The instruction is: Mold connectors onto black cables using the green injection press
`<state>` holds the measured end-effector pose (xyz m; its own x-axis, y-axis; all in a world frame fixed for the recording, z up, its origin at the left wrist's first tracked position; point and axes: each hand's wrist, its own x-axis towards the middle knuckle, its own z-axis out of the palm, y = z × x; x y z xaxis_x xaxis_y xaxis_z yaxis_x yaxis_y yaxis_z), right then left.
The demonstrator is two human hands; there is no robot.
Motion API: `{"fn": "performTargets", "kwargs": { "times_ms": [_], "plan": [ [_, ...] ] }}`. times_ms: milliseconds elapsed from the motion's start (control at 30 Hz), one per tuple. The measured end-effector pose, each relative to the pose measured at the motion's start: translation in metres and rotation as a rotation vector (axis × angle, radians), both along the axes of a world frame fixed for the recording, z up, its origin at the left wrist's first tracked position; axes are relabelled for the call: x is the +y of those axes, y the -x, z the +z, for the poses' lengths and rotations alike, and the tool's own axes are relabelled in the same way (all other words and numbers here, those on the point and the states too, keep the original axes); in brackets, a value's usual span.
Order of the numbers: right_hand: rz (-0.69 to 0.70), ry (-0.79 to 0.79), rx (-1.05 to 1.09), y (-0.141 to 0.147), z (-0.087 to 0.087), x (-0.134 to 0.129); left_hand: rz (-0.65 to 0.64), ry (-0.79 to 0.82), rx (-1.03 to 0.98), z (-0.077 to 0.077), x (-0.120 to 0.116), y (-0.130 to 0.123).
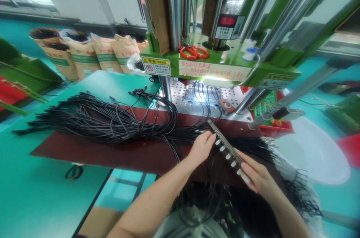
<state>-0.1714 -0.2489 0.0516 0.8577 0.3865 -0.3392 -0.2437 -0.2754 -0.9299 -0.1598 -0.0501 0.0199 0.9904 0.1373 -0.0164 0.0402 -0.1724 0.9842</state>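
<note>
A narrow metal bar fixture point(228, 147) slants across the space in front of me. Several silvery cable plugs point(222, 148) stick out along its near side, and thin black cables hang below it. My left hand point(201, 145) is closed, thumb and fingers pinched at the bar's upper left part beside the first plugs. Around the lower right end my right hand point(257, 175) is wrapped, with fingers behind the bar. Under and behind both hands lies a large bundle of black cables point(120, 116) on a dark red board point(112, 155).
A green press machine point(168, 58) with steel columns stands ahead, red scissors point(194, 53) on its ledge. Beneath, more plugs sit in a lit metal mold point(204, 93). A control box point(266, 108) and a white basin point(323, 151) are at right. Paper sacks point(84, 56) stand behind left.
</note>
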Motion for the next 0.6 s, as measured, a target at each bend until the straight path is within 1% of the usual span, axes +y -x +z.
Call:
{"fn": "performTargets", "kwargs": {
  "times_ms": [100,200,267,367,433,467,533,567,600],
  "plan": [
    [-0.122,-0.010,0.047,0.002,0.001,-0.009,-0.046,-0.036,0.026,0.012,0.002,0.004],
    [-0.193,-0.023,0.052,-0.003,0.003,-0.023,-0.062,-0.153,-0.031,0.030,0.014,0.010],
    [-0.192,-0.001,0.039,-0.011,0.004,-0.029,-0.033,-0.216,-0.084,0.039,0.026,0.009],
    [-0.121,0.104,0.013,-0.029,0.001,-0.032,0.035,-0.197,-0.101,0.041,0.046,-0.008],
    [-0.011,0.225,-0.033,-0.041,-0.003,-0.030,0.144,-0.117,-0.110,0.038,0.057,-0.028],
    [0.056,0.319,-0.076,-0.046,-0.005,-0.029,0.225,-0.026,-0.094,0.035,0.062,-0.039],
    [0.202,0.555,-0.258,-0.054,-0.005,-0.028,0.369,0.232,-0.005,0.030,0.069,-0.062],
    [0.264,0.683,-0.392,-0.057,-0.003,-0.027,0.410,0.362,0.058,0.027,0.070,-0.073],
    [0.312,0.805,-0.534,-0.061,0.000,-0.026,0.421,0.470,0.120,0.025,0.070,-0.084]
  ]
}}
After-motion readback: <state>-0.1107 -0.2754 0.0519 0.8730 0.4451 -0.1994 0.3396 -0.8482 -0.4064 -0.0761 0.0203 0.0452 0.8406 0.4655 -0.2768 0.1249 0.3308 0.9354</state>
